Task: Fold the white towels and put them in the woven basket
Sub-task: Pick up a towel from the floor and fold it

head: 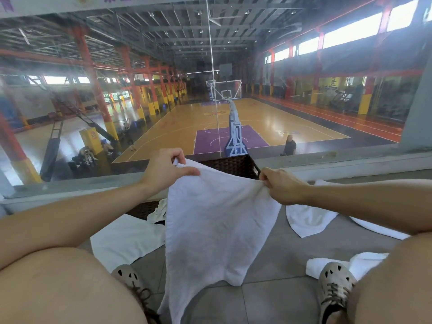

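A white towel (210, 230) hangs in front of me, stretched between both hands, its lower end trailing on the grey floor between my feet. My left hand (161, 170) pinches its top left corner. My right hand (280, 185) grips the top right corner. Behind the towel stands the dark woven basket (231, 166), mostly hidden, with a crumpled white cloth (159, 212) draped at its left side. More white towels lie on the floor: one at the left (124, 239), one at the right (308, 219), one by my right foot (364, 263).
I sit with bare knees spread and grey shoes (336, 284) on the tiled floor (275, 300). A low concrete ledge (339, 162) and a glass pane stand right behind the basket, overlooking a basketball court far below.
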A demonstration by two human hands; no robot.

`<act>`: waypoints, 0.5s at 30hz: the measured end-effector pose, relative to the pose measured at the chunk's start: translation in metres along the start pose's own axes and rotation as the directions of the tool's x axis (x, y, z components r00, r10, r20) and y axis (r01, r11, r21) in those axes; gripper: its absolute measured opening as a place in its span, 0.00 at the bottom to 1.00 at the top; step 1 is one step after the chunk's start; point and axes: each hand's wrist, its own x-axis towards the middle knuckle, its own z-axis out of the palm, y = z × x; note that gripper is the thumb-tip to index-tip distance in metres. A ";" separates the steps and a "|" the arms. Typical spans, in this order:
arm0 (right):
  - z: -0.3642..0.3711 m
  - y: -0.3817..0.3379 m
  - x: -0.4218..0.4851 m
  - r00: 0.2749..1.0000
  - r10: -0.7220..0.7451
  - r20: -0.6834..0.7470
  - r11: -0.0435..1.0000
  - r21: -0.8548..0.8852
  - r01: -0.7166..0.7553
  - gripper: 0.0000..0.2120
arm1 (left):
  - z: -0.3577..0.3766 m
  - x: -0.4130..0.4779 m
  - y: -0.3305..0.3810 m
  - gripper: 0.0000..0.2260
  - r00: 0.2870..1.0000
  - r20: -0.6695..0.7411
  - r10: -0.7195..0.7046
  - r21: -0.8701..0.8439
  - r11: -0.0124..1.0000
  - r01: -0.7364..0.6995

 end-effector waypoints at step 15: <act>0.009 0.005 -0.013 0.957 0.037 0.288 0.999 -0.035 -0.028 0.05 | -0.002 -0.005 0.002 0.11 0.992 0.103 0.074 0.046 0.996 -0.080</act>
